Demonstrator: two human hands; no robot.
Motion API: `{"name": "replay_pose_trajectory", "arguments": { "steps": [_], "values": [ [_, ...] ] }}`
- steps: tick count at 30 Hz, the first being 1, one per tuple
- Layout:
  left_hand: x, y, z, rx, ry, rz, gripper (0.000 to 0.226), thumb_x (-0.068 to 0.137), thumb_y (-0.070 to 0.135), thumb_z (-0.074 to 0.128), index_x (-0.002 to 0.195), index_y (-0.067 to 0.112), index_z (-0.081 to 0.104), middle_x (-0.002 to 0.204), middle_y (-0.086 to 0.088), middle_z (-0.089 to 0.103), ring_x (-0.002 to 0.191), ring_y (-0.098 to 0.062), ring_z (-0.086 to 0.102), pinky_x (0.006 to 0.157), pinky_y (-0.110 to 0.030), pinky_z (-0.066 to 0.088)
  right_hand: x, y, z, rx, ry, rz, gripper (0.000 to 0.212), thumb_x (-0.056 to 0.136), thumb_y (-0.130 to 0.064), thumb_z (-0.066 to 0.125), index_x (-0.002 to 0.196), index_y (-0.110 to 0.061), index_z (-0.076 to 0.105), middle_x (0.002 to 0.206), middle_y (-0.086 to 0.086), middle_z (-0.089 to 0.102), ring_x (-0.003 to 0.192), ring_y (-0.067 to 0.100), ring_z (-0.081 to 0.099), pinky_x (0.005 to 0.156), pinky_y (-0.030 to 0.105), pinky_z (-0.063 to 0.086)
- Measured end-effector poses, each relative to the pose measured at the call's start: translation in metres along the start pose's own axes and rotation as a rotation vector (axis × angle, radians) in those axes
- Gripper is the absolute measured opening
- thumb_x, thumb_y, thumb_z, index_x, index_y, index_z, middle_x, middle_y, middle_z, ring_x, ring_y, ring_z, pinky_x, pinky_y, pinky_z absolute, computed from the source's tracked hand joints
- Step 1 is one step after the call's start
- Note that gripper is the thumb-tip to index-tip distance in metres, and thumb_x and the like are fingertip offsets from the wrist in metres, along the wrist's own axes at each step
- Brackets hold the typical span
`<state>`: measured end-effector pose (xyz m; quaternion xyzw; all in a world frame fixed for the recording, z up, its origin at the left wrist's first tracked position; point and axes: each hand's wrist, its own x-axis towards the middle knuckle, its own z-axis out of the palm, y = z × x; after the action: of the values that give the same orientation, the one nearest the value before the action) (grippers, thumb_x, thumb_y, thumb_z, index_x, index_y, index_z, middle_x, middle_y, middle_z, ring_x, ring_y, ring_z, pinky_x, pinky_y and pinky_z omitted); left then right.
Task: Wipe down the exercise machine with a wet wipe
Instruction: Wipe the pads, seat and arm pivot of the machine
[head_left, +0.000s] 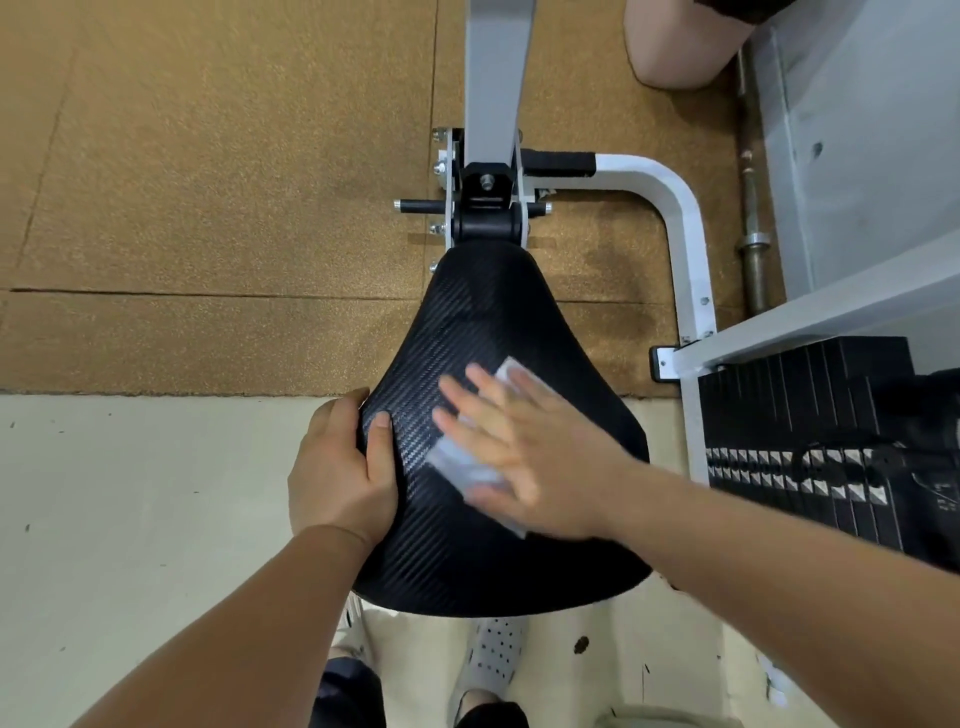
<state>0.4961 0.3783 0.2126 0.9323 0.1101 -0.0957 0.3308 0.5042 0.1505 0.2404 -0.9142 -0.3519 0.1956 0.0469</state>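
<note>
A black seat pad (467, 332) with a woven texture fills the middle of the head view, fixed to the machine's grey and white frame (497, 78). My left hand (340, 467) grips the pad's left edge, thumb on top and fingers curled round the side. My right hand (524, 447) lies flat with straight, spread fingers on the pad and presses a white wet wipe (467, 470) against it. The wipe shows beyond the fingertips and under the palm. The right hand is blurred.
A black weight stack (810, 415) stands at the right behind a white frame tube (685, 249). A metal bar (750, 218) lies by the grey wall. Another person's knee (675, 47) is at top right. Brown mat and pale floor surround the seat; my feet show below it.
</note>
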Motion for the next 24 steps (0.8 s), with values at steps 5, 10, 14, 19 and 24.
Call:
{"name": "replay_pose_trajectory", "arguments": {
  "steps": [5, 10, 14, 19, 24],
  "values": [
    [-0.001, 0.000, 0.001, 0.006, 0.029, 0.023, 0.056, 0.096, 0.046, 0.031, 0.141, 0.019, 0.051, 0.137, -0.004, 0.056, 0.124, -0.025, 0.053, 0.095, -0.036, 0.039, 0.107, 0.064, -0.041, 0.054, 0.045, 0.371, 0.076, 0.106, -0.060, 0.020, 0.164, -0.021, -0.007, 0.170, 0.004, -0.022, 0.156, 0.024, -0.022, 0.127, 0.052, -0.008],
    [-0.003, -0.003, 0.000, -0.053, 0.054, 0.051, 0.063, 0.098, 0.052, 0.026, 0.147, 0.018, 0.046, 0.144, -0.004, 0.053, 0.130, -0.022, 0.050, 0.100, -0.035, 0.038, 0.109, 0.032, -0.031, 0.079, 0.077, 0.469, 0.073, 0.107, -0.053, 0.018, 0.164, -0.018, -0.009, 0.171, 0.004, -0.020, 0.156, 0.026, -0.025, 0.126, 0.051, -0.012],
    [-0.004, -0.006, 0.000, -0.124, 0.087, 0.093, 0.073, 0.096, 0.057, 0.021, 0.149, 0.012, 0.044, 0.145, -0.009, 0.053, 0.132, -0.022, 0.049, 0.101, -0.029, 0.034, 0.045, -0.024, -0.005, 0.005, 0.062, 0.157, 0.073, 0.105, -0.053, 0.022, 0.165, -0.017, 0.000, 0.173, 0.005, -0.009, 0.158, 0.029, -0.015, 0.127, 0.055, -0.003],
    [-0.007, -0.006, -0.002, -0.272, 0.154, 0.081, 0.071, 0.098, 0.056, 0.020, 0.144, 0.011, 0.050, 0.141, -0.008, 0.055, 0.129, -0.019, 0.051, 0.103, -0.028, 0.036, 0.016, -0.009, -0.003, -0.066, -0.009, -0.101, 0.073, 0.105, -0.059, 0.032, 0.165, -0.023, 0.013, 0.173, 0.003, 0.002, 0.160, 0.027, -0.005, 0.128, 0.051, -0.001],
    [-0.012, -0.009, -0.017, -0.643, 0.306, -0.291, 0.061, 0.092, 0.056, 0.020, 0.108, 0.020, 0.066, 0.111, -0.005, 0.067, 0.103, -0.025, 0.063, 0.096, -0.055, 0.050, 0.098, 0.035, -0.041, 0.041, 0.031, 0.499, 0.077, 0.105, -0.061, 0.024, 0.165, -0.023, -0.006, 0.171, 0.006, -0.019, 0.157, 0.030, -0.019, 0.127, 0.054, -0.006]
  ]
}}
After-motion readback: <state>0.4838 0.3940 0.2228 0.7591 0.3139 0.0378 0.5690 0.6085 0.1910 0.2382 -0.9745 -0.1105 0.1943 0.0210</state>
